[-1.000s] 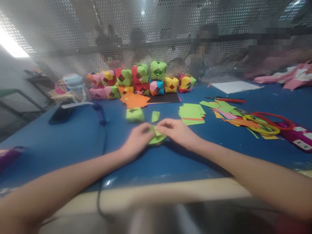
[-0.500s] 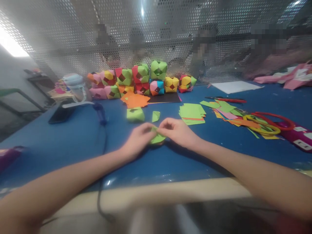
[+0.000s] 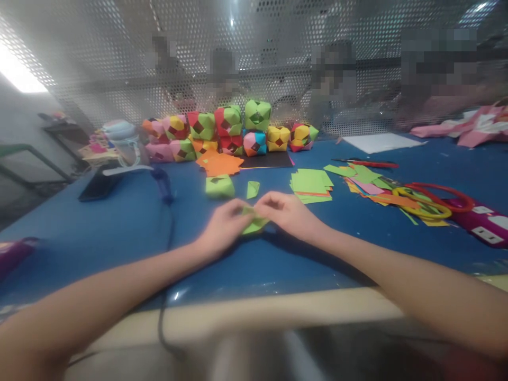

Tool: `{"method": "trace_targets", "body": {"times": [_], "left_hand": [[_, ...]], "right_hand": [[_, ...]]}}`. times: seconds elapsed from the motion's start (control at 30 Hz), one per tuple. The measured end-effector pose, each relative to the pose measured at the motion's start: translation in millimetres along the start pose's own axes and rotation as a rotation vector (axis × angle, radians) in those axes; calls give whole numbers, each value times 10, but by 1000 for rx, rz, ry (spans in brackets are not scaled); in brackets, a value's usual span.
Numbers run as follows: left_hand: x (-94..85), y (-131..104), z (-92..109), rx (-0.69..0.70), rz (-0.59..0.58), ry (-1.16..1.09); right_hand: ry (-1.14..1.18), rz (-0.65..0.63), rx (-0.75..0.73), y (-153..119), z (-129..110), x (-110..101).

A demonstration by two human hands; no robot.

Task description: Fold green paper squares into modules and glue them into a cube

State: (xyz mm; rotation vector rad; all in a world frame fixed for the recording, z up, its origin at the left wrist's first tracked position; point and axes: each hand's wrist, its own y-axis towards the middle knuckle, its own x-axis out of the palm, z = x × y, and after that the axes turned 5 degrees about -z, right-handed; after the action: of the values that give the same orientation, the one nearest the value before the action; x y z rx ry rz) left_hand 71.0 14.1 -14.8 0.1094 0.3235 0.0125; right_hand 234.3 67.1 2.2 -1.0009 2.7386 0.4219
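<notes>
Between both hands, low over the blue table (image 3: 198, 270), is a small piece of green paper (image 3: 254, 224). My left hand (image 3: 227, 225) pinches its left side, and my right hand (image 3: 283, 214) grips its upper right edge; the fingertips nearly meet. Just beyond the hands lie a small folded green piece (image 3: 253, 189) and a green folded block (image 3: 220, 187). To the right of them sits a stack of green sheets (image 3: 311, 185) with some orange in it. Orange sheets (image 3: 220, 163) lie farther back.
Colourful folded paper cubes (image 3: 202, 125) stand stacked at the back. Scissors with yellow handles (image 3: 426, 211), red handles and paper scraps (image 3: 367, 177) lie right. A glue gun (image 3: 162, 185) with its cord, a phone (image 3: 99, 184) and a jar (image 3: 125, 143) are left. People sit behind the mesh.
The green paper has tilted and shifted slightly left between my fingers. Both hands keep their hold, with my right hand a little farther left.
</notes>
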Motion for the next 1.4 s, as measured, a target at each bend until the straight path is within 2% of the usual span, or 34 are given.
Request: {"method": "trace_targets", "body": {"times": [0.17,0.33,0.6,0.83,1.03,1.1,1.23,1.3,1.4], "left_hand": [[3,14,-13,-21,64,-82],[3,-13,12,-37,1,-83],[-12,-13,15,-36,-67,-56],[12,15,-47,-85,-84,-269],[9,32,-69,-94,-89,-299],[4,27,-45,-88,-86,-270],[-10,10,9,-48,-26,-25],[-10,-3,37,-22,1,54],[-6,-22,72,12,-23,138]], "right_hand": [[-71,-20,37,10,-6,-34],[-197,61,2,1,2,-17],[-220,150,-58,-19,1,-18],[-205,59,-76,-8,10,-64],[-262,67,-109,-4,30,-48],[-319,93,-132,-10,35,-40],[-424,124,-229,-9,79,-46],[-487,114,-314,-4,116,-58],[-579,77,-419,-3,146,-72]]}}
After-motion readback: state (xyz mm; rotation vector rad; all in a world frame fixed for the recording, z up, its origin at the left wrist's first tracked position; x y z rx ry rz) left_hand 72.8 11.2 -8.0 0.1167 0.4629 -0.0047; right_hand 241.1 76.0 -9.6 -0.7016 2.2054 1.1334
